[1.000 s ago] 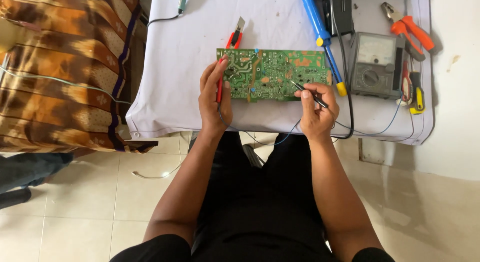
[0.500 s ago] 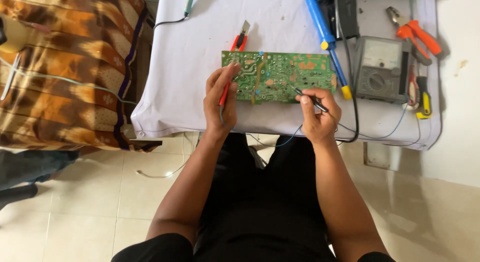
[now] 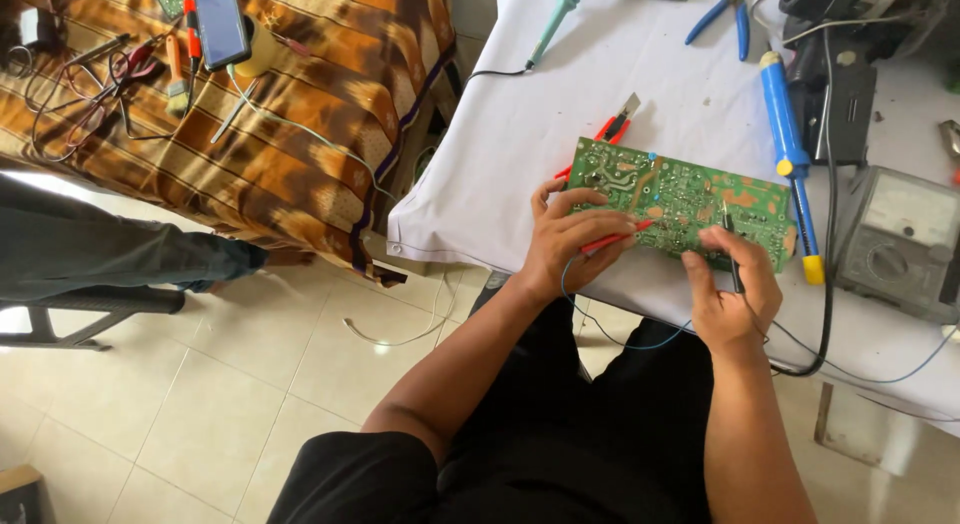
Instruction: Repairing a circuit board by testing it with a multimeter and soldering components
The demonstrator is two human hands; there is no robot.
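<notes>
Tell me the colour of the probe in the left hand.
Red: the probe in the left hand, seen in the head view.

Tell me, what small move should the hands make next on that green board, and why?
Probably just hold both tips steady and glance at the meter. The left hand holds the red probe on the board, and the right hand holds the black probe with its tip on the board too. With both tips seemingly placed, a reading seems the natural next step.

Left hand (image 3: 565, 239) and right hand (image 3: 730, 289) forward, fingers curled.
</notes>
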